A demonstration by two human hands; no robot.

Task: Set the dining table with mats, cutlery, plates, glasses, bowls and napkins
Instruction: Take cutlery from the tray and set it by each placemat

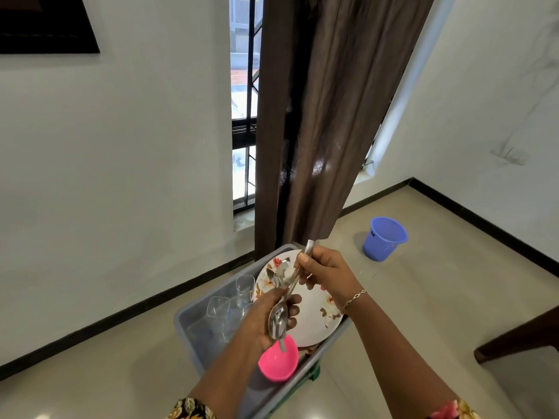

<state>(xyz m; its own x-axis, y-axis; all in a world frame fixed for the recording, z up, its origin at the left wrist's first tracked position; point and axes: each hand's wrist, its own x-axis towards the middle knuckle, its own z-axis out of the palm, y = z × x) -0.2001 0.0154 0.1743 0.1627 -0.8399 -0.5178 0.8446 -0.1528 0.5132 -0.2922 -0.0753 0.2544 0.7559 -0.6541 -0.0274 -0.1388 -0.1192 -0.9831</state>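
Above a grey plastic tub, my left hand grips a bundle of steel spoons, bowls pointing toward me. My right hand pinches the handle of one spoon at the far end of the bundle. Inside the tub lie a white floral plate, a pink bowl and several clear glasses. My hands hide part of the plate.
The tub stands on a tiled floor beside a white wall and a brown curtain. A blue bucket stands on the floor to the right. A dark wooden furniture corner juts in at the right edge.
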